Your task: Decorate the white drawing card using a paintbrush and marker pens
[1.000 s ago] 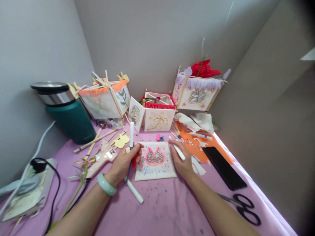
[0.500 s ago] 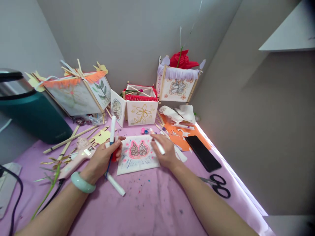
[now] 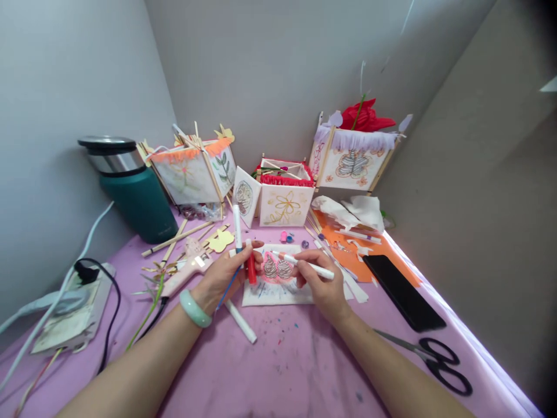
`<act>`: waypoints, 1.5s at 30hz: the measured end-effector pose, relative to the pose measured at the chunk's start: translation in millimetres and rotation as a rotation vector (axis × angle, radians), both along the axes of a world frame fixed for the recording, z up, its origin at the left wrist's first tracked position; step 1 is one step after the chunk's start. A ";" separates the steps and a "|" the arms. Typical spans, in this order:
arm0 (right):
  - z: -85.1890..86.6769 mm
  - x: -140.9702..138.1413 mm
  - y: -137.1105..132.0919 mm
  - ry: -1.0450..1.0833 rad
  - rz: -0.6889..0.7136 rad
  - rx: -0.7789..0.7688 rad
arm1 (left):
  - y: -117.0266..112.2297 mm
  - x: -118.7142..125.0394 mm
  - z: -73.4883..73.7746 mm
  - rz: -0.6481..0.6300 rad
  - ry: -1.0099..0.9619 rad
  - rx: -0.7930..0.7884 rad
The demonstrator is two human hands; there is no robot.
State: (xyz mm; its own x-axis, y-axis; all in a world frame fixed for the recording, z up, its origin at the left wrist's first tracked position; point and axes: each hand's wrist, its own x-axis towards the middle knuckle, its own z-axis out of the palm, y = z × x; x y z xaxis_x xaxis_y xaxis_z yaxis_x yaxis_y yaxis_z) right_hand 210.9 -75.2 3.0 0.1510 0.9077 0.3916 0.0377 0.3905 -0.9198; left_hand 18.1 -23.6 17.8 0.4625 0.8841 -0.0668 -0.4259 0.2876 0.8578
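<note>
My left hand (image 3: 226, 276) is closed round several markers: a white one (image 3: 237, 226) stands upright, a red cap (image 3: 251, 268) and a thin blue one show between the fingers. My right hand (image 3: 321, 284) is closed on a white marker (image 3: 304, 265) whose orange end points left toward the left hand. Both hands hover over a small painted paper panel (image 3: 278, 287) with two striped shapes ringed in pink, lying on the purple tablecloth. Another white marker (image 3: 241, 320) lies on the cloth below my left hand.
Three paper lanterns (image 3: 285, 197) stand at the back with a teal kettle (image 3: 133, 194) on the left. A pink glue gun (image 3: 187, 270), wooden sticks, a power strip (image 3: 69, 316), a black phone (image 3: 404, 290) and black scissors (image 3: 435, 363) lie on the cloth.
My right hand has lifted off the panel's edge and turned its marker to point left at my left hand. My left hand has risen slightly toward it. The view has shifted back leftward.
</note>
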 end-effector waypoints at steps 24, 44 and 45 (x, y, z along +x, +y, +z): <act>12.3 -27.9 -18.4 0.129 0.122 -0.116 | -11.5 -0.9 -5.9 0.214 1.322 1.199; 6.2 -27.1 -15.4 0.125 0.146 -0.172 | -10.4 3.1 -11.2 0.146 1.331 1.107; 7.8 -22.6 -15.5 0.109 0.122 -0.130 | -6.8 1.6 -12.0 0.170 1.281 1.094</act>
State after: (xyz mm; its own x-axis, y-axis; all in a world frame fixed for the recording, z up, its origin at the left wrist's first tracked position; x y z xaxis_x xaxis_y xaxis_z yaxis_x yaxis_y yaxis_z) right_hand 188.2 -90.7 10.8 0.0719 0.9636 0.2576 -0.1048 0.2642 -0.9588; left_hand 19.7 -30.5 5.8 0.5020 0.7968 0.3364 0.6883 -0.6035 0.4025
